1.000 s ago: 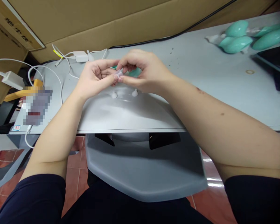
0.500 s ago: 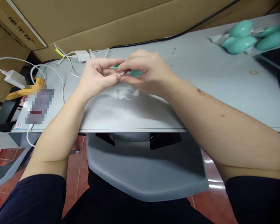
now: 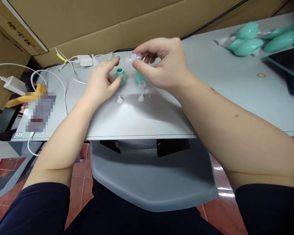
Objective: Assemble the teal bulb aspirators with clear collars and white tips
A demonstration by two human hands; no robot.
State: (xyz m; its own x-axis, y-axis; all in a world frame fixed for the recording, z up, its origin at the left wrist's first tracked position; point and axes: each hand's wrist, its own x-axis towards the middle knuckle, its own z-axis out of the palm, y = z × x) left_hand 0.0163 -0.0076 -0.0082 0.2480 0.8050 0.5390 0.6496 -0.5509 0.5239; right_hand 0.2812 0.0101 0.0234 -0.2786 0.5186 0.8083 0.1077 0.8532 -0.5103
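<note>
Clear plastic cap [image 3: 135, 57] pinched between thumb and fingers of right hand [image 3: 164, 63]. Left hand [image 3: 100, 78] spread wide, thumb overlapping green bottle [image 3: 120, 73], contact unclear. Below right grip: second green bottle [image 3: 138, 77], clear cup [image 3: 141, 86]; farther below, white nozzles [image 3: 141, 98].

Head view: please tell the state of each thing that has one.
Clear plastic fitting, pinched in right hand.
Left hand, open.
Left green bulb, upright, mouth open.
Right green bulb, partly hidden; mouth not visible.
Clear plastic cup, upright, seems open on top.
Two small white cones, standing, narrow end up.
Leftmost white charger, cable plugged in.
Far-right green bulbs, lying grouped.
Pixelated device, white cable attached; screen unreadable.
</note>
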